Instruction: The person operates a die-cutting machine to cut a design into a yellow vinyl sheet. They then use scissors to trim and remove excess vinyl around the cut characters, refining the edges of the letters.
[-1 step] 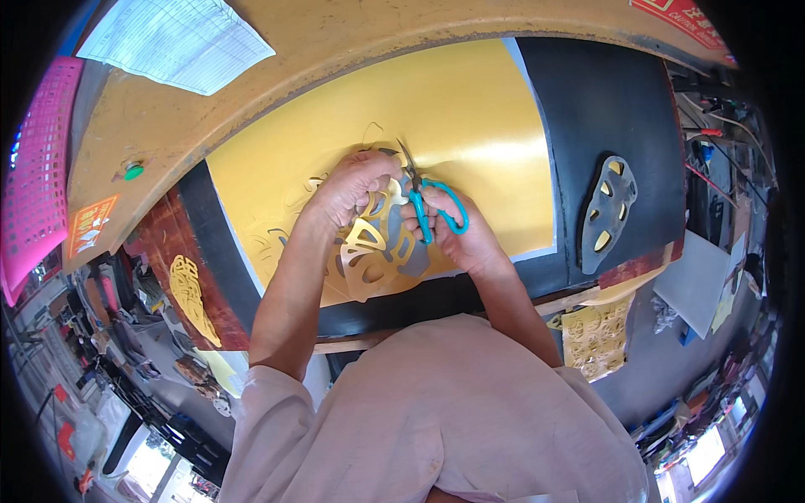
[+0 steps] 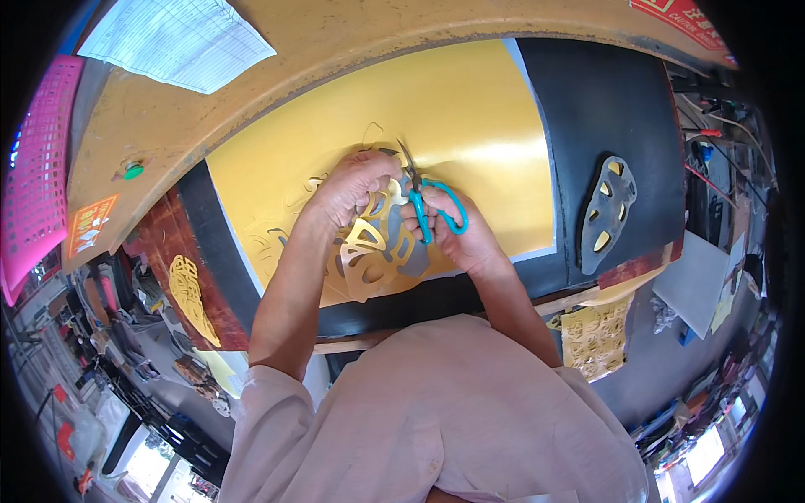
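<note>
My right hand [image 2: 457, 230] grips a pair of scissors [image 2: 460, 220] with teal handles, the dark blades pointing away from me. My left hand [image 2: 356, 186] is closed on a thin gold cut-out piece [image 2: 365, 239] with several shaped openings. Part of that piece hangs below the hand, gold on some faces and grey on others. The scissor blades stand just right of my left fingertips; whether they touch the piece is hard to make out. Beneath both hands lies a large gold sheet [image 2: 453, 101], with cut outlines and loose strips near my left wrist.
A grey cutting die [image 2: 607, 214] with several openings rests on the black board [image 2: 579, 101] at the right. One gold cut-out [image 2: 193, 300] lies at the left on the reddish board. Beyond are a tan machine edge [image 2: 168, 126], a paper form [image 2: 176, 42] and a pink basket [image 2: 40, 168].
</note>
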`<state>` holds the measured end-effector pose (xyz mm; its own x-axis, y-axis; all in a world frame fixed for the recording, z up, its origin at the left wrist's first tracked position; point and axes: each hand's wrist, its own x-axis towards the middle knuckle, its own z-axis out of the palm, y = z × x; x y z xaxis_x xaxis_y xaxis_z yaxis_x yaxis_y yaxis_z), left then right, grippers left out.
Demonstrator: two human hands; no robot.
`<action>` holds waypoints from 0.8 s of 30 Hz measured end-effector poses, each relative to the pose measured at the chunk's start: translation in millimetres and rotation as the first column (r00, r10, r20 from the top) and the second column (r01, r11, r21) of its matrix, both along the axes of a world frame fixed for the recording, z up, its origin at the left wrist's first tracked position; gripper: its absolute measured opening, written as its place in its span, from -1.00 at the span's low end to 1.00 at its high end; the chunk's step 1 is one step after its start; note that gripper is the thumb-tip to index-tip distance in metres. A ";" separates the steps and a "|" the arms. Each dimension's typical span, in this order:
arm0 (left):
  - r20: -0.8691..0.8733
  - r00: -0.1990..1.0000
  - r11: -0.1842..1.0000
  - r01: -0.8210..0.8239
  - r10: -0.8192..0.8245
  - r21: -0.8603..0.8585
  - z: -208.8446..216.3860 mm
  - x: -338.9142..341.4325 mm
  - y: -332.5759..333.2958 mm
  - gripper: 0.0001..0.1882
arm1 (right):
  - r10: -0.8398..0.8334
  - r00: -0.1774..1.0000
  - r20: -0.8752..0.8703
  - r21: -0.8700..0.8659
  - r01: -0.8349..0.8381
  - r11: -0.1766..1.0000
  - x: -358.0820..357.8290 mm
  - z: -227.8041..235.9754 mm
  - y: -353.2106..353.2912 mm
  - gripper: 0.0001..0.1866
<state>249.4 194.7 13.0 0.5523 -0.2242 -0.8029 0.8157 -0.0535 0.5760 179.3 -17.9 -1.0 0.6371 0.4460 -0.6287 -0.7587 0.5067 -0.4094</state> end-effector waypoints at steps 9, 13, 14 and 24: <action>0.033 0.999 0.999 -0.031 0.030 0.020 2.9 -4.1 -1.7 -0.79 | 0.060 0.997 0.049 -0.121 -0.053 0.991 2.0 4.6 2.4 -0.52; 0.040 0.999 0.999 -0.036 0.035 0.018 2.6 -4.7 -1.1 -0.79 | 0.046 0.998 0.032 -0.127 -0.042 0.991 3.4 5.1 1.6 -0.53; 0.040 0.999 0.999 -0.034 0.033 0.020 2.5 -4.7 -1.0 -0.80 | 0.041 0.999 0.031 -0.127 -0.037 0.991 3.3 5.4 1.4 -0.54; 0.063 0.998 1.000 -0.008 0.007 0.024 5.5 -4.1 -1.0 -0.81 | 0.063 0.997 0.043 -0.156 -0.056 0.986 3.0 7.2 -0.5 -0.49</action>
